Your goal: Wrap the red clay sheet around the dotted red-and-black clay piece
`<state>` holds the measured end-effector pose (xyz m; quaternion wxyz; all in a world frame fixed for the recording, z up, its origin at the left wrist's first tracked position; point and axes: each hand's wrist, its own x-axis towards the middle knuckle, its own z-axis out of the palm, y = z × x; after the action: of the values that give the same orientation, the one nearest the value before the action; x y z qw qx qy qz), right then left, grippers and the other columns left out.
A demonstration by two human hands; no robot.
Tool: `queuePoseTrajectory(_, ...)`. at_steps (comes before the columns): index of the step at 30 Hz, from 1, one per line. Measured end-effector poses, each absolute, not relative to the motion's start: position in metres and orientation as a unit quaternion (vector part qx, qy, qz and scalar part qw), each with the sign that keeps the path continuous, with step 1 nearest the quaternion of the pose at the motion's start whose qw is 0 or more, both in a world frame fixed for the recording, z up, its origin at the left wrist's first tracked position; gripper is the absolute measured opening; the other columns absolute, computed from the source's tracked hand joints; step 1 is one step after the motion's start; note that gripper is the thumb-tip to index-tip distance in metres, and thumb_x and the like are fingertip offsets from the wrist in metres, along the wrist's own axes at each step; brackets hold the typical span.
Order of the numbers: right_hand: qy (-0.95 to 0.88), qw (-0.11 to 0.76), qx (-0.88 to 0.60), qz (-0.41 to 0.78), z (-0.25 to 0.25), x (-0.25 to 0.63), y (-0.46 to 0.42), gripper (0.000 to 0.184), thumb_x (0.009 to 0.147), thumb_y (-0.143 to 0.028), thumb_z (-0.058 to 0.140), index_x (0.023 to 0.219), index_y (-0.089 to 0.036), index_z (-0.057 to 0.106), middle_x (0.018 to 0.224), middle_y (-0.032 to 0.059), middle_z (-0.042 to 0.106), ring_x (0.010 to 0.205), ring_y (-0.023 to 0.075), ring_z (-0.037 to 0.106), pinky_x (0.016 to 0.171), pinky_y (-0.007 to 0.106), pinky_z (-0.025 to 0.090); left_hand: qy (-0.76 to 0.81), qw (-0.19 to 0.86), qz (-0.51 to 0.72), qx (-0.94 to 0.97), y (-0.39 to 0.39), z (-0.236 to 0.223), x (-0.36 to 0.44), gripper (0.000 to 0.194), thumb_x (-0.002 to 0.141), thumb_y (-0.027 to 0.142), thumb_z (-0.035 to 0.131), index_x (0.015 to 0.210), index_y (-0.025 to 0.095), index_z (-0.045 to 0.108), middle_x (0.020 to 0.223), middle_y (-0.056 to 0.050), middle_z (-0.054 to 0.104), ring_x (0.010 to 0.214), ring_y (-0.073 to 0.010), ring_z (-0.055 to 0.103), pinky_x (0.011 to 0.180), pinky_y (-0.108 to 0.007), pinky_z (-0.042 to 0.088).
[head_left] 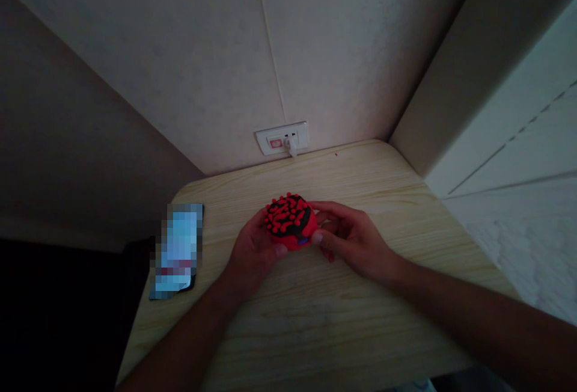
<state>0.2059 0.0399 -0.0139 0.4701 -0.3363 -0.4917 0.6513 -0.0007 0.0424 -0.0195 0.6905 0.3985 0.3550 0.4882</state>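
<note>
A round, squat object (290, 217) in red and black sits between my two hands, low over the middle of the wooden tabletop. Raised red squiggles and small red balls cover its black top, and a small blue-purple patch shows on its near side. My left hand (256, 245) curls around its left side, thumb at the lower front edge. From the right, my right hand (354, 235) grips it, with the thumb on the near side and the fingers behind. The fingertips of both hands are partly hidden by the object.
A phone (178, 251) with a lit, pixelated screen lies at the tabletop's left edge. On the wall behind, a socket plate (282, 138) holds a white plug (291, 145). A tiny red speck (336, 154) lies near the back of the wooden tabletop (279, 332).
</note>
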Motion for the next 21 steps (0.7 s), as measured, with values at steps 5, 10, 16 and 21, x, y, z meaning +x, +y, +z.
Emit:
queuePoseTrajectory(5,-0.481,0.474,-0.34,0.655,-0.0157,0.2058,0.0398,0.049,0.08,-0.032,0.085,0.124,-0.022,0.068,0.082,0.0004,0.07,0.05,0.0074,0.055,0.042,0.018,0.046,0.343,0.689,0.495,0.405,0.0434,-0.0186,0.0009,0.063,0.06,0.021,0.094,0.119,0.019,0.071,0.121,-0.009,0.076,0.114,-0.0274,0.071,0.103,-0.038,0.053)
queuePoseTrajectory(10,-0.46,0.456,-0.325,0.689,-0.0166,0.2072,0.0407,0.065,0.078,-0.03,0.087,0.137,-0.025,0.062,0.1,0.0036,0.071,0.056,0.0076,0.056,0.044,0.018,0.048,0.34,0.685,0.478,0.432,0.0442,-0.0182,0.0015,0.068,0.058,0.026,0.096,0.121,0.018,0.071,0.121,-0.012,0.076,0.116,-0.0306,0.069,0.103,-0.04,0.052)
queuePoseTrajectory(16,-0.463,0.434,-0.304,0.71,-0.0192,0.2083,0.0422,0.067,0.071,-0.025,0.091,0.133,-0.023,0.065,0.098,0.0041,0.074,0.065,0.0114,0.062,0.047,0.018,0.05,0.371,0.646,0.488,0.455,0.0448,-0.0251,-0.0013,0.062,0.054,0.022,0.097,0.112,0.017,0.075,0.111,-0.009,0.079,0.104,-0.0287,0.073,0.093,-0.038,0.058)
queuePoseTrajectory(21,-0.456,0.438,-0.321,0.705,-0.0197,0.2067,0.0415,0.064,0.063,-0.018,0.094,0.122,-0.023,0.07,0.089,0.001,0.075,0.063,0.0121,0.063,0.047,0.019,0.048,0.379,0.62,0.488,0.484,0.0437,-0.0265,0.0,0.058,0.059,0.022,0.094,0.113,0.017,0.075,0.115,-0.01,0.079,0.106,-0.0294,0.073,0.094,-0.039,0.058)
